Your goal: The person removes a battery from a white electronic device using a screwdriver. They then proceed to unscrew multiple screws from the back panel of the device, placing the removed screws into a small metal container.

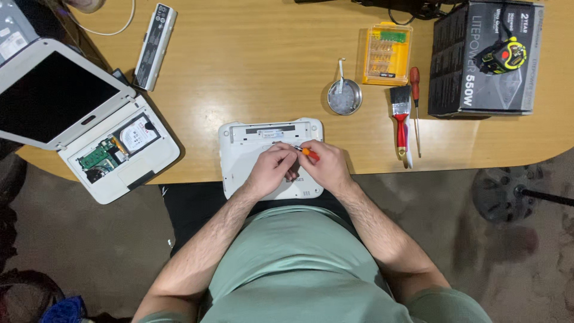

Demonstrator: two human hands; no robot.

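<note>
Left hand and right hand curled, touching.

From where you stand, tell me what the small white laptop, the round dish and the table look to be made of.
Small white laptop: looks like moulded plastic, matte white shell with rounded corners; both hands rest on it.
Round dish: probably metal, going by its grey sheen and thin bright rim.
Table: wood or wood-look laminate, light tan with faint grain and a soft glare; which of the two cannot be told.
</note>
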